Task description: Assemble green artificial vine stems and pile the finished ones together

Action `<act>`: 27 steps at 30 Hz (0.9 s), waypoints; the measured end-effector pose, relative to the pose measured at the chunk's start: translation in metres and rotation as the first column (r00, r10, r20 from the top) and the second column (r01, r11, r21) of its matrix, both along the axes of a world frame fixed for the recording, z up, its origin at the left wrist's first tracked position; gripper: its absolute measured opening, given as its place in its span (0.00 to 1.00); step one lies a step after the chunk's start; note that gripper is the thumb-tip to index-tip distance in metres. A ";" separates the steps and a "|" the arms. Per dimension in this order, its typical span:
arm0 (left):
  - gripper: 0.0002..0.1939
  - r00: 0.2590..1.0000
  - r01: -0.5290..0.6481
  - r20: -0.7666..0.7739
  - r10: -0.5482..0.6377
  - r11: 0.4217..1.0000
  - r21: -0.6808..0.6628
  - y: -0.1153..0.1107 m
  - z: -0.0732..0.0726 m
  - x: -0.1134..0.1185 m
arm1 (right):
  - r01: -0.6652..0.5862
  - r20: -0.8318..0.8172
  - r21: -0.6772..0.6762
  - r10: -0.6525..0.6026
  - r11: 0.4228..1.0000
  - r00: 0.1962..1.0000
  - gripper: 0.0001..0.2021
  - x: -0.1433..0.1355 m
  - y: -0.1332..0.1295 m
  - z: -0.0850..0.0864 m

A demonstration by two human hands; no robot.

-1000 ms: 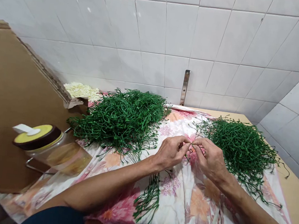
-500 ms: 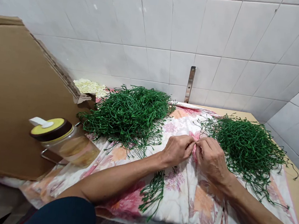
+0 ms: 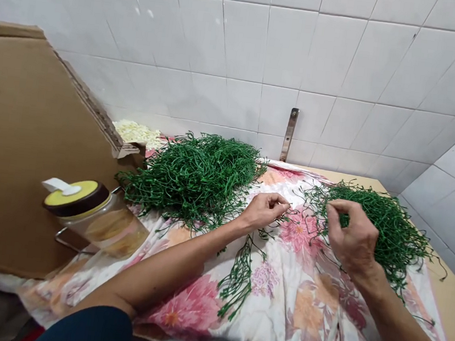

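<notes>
My left hand (image 3: 264, 211) is closed in a pinch over the middle of the cloth, and thin green stems (image 3: 287, 219) show at its fingertips and under it. Apart from it, to the right, my right hand (image 3: 350, 232) is raised with thumb and forefinger pressed together; anything between them is too small to make out. It overlaps a heap of thin green wiry stems with small knobbed ends (image 3: 390, 229). A larger heap of the same stems (image 3: 197, 178) lies beyond my left forearm. Nearer me rests a small bunch of stems (image 3: 236, 285).
A floral cloth (image 3: 189, 309) covers the wooden table (image 3: 453, 309). On the left stand a cardboard sheet (image 3: 25, 157) and a tilted clear jar with a yellow lid (image 3: 97, 221). Pale small pieces (image 3: 138, 133) lie at the back, by the tiled wall (image 3: 243, 40).
My hands, which met fingertip to fingertip, have come apart. The right hand has moved right and turned upward; the left has shifted slightly left. The view has tilted a little.
</notes>
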State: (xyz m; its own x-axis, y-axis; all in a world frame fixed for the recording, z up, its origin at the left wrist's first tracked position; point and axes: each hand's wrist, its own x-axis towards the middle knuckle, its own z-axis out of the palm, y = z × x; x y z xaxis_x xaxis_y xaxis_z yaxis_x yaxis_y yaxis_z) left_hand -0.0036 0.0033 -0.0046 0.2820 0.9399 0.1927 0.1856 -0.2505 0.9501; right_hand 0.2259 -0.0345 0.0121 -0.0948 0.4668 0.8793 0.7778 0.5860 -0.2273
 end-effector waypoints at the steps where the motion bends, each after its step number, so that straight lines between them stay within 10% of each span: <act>1: 0.11 0.998 0.035 0.045 -0.034 0.999 -0.032 -0.001 0.001 0.001 | 0.066 -0.007 0.007 -0.066 0.998 0.998 0.04 0.011 0.005 0.003; 5: 0.11 0.982 0.144 0.141 -0.129 0.984 -0.101 -0.007 0.003 0.008 | 0.199 0.086 -0.002 -0.198 0.980 0.976 0.08 0.037 0.012 0.013; 9: 0.12 0.973 0.203 0.143 -0.183 0.969 -0.142 -0.016 0.008 0.011 | -0.011 -0.026 -0.153 0.007 0.988 1.000 0.09 0.024 -0.002 0.020; 11: 0.14 0.968 0.220 0.157 -0.196 0.964 -0.152 -0.020 0.012 0.012 | -0.226 -0.141 -0.384 0.185 0.895 0.973 0.11 0.010 -0.010 0.018; 16: 0.16 0.964 0.232 0.168 -0.207 0.962 -0.143 -0.024 0.017 0.012 | -0.580 -0.427 -0.673 0.399 0.459 0.812 0.14 -0.008 -0.013 0.007; 27: 0.12 0.966 0.216 0.164 -0.202 0.974 -0.071 -0.023 0.013 0.014 | -0.688 -0.587 -0.673 0.370 0.270 0.720 0.14 -0.006 -0.008 0.001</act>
